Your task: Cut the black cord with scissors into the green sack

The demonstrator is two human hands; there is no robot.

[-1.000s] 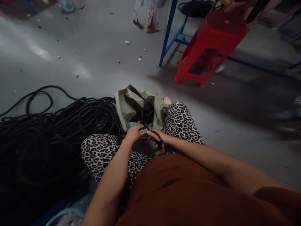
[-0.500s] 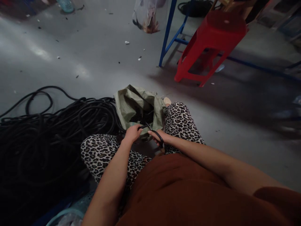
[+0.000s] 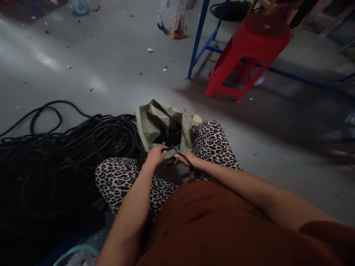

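Observation:
I sit on the floor with my knees apart in leopard-print trousers. My left hand (image 3: 155,156) is closed on a black hose (image 3: 168,149) whose end points toward my right hand. My right hand (image 3: 189,161) is closed on dark scissors (image 3: 185,159), the blades meeting the hose end. Both hands hover just over the mouth of a green woven sack (image 3: 155,122) with dark cut pieces inside. A big tangle of black hose (image 3: 69,155) lies on the floor to my left.
A red plastic stool (image 3: 249,51) and blue metal frame legs (image 3: 198,40) stand ahead to the right. A clear plastic bag (image 3: 174,18) hangs at the top. Small scraps dot the grey floor (image 3: 111,62). A teal basket rim (image 3: 74,253) sits by my left thigh.
Both hands have stayed over the sack; the right hand with the scissors has shifted very slightly along the hose end. Nothing else has moved.

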